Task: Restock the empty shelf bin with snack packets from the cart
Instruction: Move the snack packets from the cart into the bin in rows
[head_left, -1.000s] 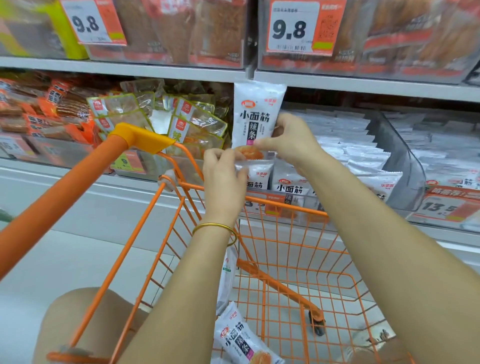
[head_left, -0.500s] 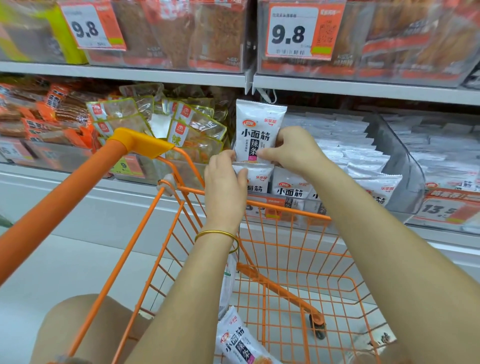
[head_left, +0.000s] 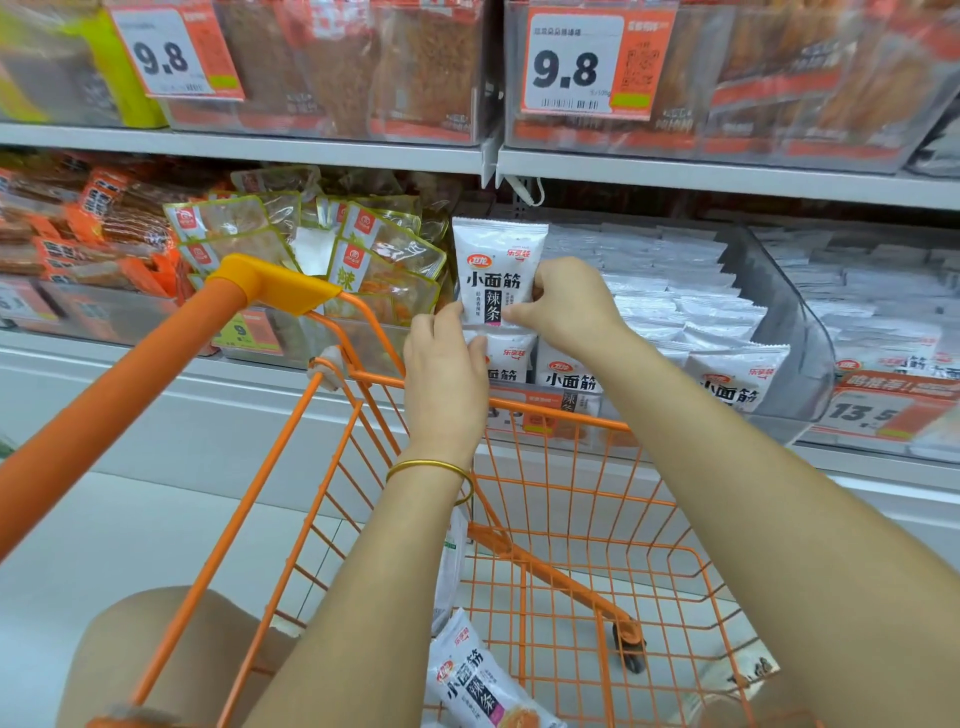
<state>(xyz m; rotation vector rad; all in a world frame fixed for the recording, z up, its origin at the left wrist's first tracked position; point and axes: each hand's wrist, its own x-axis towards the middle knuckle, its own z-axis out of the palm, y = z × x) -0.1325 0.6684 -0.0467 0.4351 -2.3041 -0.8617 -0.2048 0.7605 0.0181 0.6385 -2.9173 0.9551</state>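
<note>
Fingers (head_left: 546, 274) of the right hand (head_left: 566, 306) curl over the right edge of a white snack packet (head_left: 493, 260) printed with black characters, the thumb pressed to its face below them: a clamped pinch. Fingers (head_left: 449, 325) of the left hand (head_left: 444, 384), seen from the back, are bent together at the packet's lower left corner and grip it there. The packet is held upright, face to the camera, above the front left corner of a clear plastic shelf bin (head_left: 789, 312), its lower edge just over the tops of the packets beneath. A thin gold bangle (head_left: 431, 466) circles the left wrist. In the bin, matching white packets (head_left: 569, 371) stand in a row along the front wall, with further silvery rows (head_left: 675, 291) stacked behind. Both forearms reach over the far rim of an orange wire cart (head_left: 561, 418); one more matching packet (head_left: 483, 686) lies on the cart floor, and another (head_left: 451, 566), partly hidden by the left forearm, stands on edge. Its orange handle bar (head_left: 104, 405) ends in a yellow cap (head_left: 275, 283). Left of the bin, a neighbouring bin holds clear green-edged packets (head_left: 363, 249). On the shelf above hang white-and-orange price tags (head_left: 571, 65) reading 9.8.
</note>
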